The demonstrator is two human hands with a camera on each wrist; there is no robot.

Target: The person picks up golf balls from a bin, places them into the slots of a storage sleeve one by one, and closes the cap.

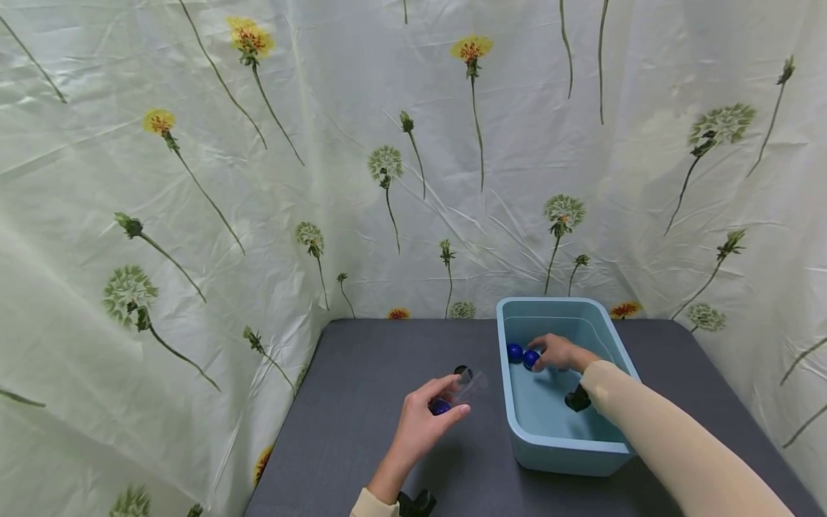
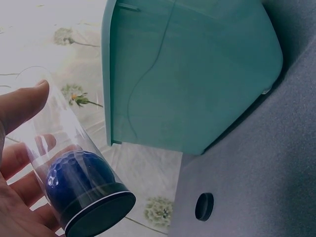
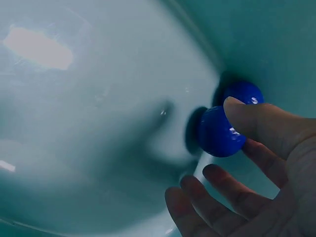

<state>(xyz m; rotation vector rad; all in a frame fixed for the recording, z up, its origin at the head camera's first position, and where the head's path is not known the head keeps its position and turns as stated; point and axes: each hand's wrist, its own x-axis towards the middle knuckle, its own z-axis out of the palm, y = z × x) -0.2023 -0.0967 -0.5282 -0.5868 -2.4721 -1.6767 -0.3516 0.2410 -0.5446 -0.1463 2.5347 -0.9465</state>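
My left hand holds a clear plastic tube between thumb and fingers. A dimpled blue golf ball lies inside it, against the black cap that closes its lower end. My right hand reaches down into the light blue bin. There its thumb and index finger pinch a blue golf ball, while the other fingers spread loosely. A second blue golf ball sits just beyond, close to the bin wall.
A loose black cap lies on the dark grey table, left of the bin. Behind the table hangs a pale curtain with printed dandelions. The bin's raised rim surrounds my right hand.
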